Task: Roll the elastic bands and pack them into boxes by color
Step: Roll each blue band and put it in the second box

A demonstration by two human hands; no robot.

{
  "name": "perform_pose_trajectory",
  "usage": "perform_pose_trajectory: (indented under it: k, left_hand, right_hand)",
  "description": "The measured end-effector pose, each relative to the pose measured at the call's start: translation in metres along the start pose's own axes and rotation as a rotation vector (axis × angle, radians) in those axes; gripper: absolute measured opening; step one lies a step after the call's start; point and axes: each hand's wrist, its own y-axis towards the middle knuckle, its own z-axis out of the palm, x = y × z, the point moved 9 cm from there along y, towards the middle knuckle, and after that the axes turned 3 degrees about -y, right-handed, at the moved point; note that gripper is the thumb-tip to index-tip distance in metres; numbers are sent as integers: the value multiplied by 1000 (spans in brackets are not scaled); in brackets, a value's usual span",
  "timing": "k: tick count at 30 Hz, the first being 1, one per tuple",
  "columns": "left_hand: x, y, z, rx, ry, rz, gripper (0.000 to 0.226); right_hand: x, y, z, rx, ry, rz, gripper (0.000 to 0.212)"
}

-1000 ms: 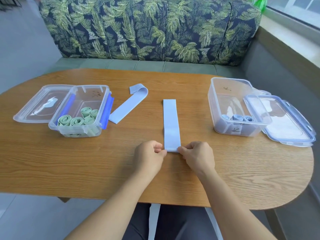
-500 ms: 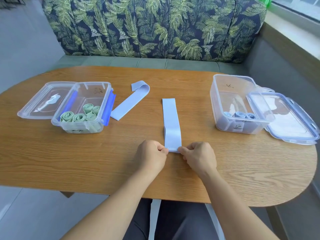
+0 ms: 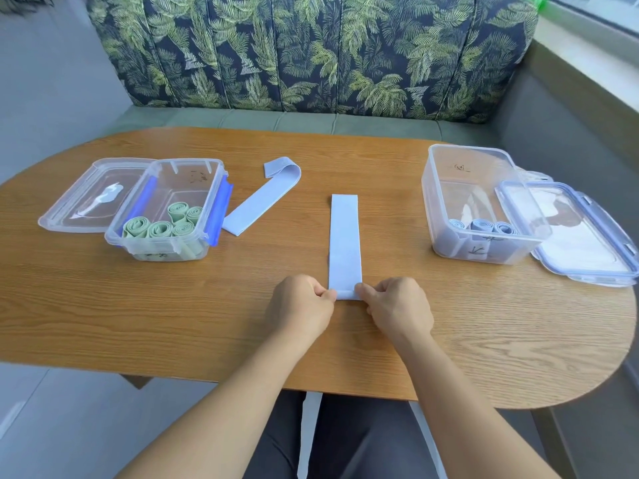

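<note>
Wooden table: oval, light oak grain; it carries both boxes, both lids and the loose bands.
Leaf-print backrest: dark cloth with green fronds, upright behind the far edge of the table.
Right box: clear plastic, open, at the right of the table; its lid, blue-trimmed, leans against its right side.
Left box: clear with blue clips, open, at the left; its clear lid lies flat, touching its left side.
Flat blue band: pale blue, laid straight in the middle of the table, running away from the person; its near end is turned over in a first small fold.
Second blue band: lies slanted just right of the left box, far end curled over.
Left hand: fingers curled, pinching the left corner of the folded near end.
Right hand: fingers curled, pinching the right corner of the same end.
Green rolls: about five, standing on end in the left box.
Blue rolls: three, along the near wall of the right box.
</note>
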Motion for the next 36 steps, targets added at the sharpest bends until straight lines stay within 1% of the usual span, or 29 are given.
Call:
perform_pose_trajectory:
  k: [8,16,18,20,23,27,31,33,36]
  left_hand:
    - [0,10,-2,-12,38,-60,40]
    - [-4,15,-3,-8,89,-87,38]
    - [-4,16,-3,-3,103,-85,38]
    - [-5,17,-2,-5,114,-80,39]
    - [-7,19,-2,-9,138,-70,38]
    - [-10,19,-4,-17,150,-48,36]
    - [-4,17,-4,-50,56,2,34]
    - [2,13,-3,-71,-83,20,30]
    - [6,1,2,-42,-238,-20,29]
  right_hand:
    - [4,4,-2,-39,-55,45,36]
    - [7,8,-2,-62,-79,50,40]
    - [7,8,-4,-58,-53,41,43]
    - [4,8,-2,-43,30,14,45]
    - [0,2,3,-25,127,-29,33]
    - [5,-2,1,-30,75,-29,21]
    - [7,-2,-2,-19,56,-12,20]
    - [7,-2,-1,-16,48,-12,21]
    - [8,2,0,-14,48,-6,21]
